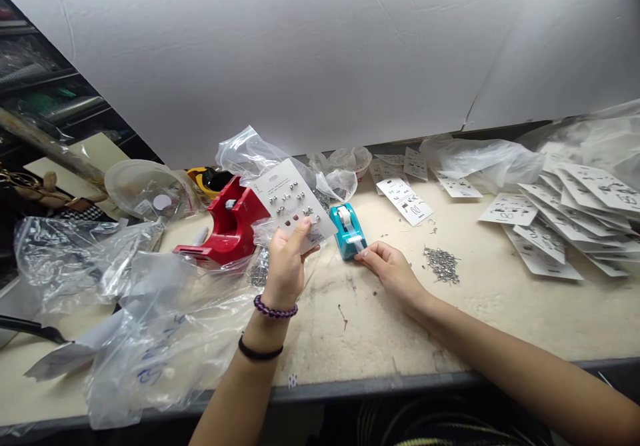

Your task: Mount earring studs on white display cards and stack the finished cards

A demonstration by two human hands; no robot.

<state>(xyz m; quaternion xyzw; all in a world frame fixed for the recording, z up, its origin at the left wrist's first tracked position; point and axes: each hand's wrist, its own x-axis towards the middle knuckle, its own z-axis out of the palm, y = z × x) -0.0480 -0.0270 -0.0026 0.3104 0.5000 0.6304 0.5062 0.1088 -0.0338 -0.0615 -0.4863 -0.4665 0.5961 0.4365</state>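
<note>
My left hand (289, 256) grips a white earring card (280, 189) by its lower part, thumb in front. Several small metal earrings sit in rows on the card's face. My right hand (387, 266) is at the front end of a small teal tape dispenser (346, 233), its fingertips pinched on the end of the clear tape (358, 246). A white roll shows inside the dispenser. To the right of that hand lies a pile of small metal pieces (441, 264), probably earring parts, though they are too small to tell.
A larger red tape dispenser (227, 226) stands left of the card. Clear plastic bags (165, 333) spread over the left side. Stacked earring cards (575, 219) lie at the right, with loose cards (405, 201) at the back. A white panel (325, 59) rises behind.
</note>
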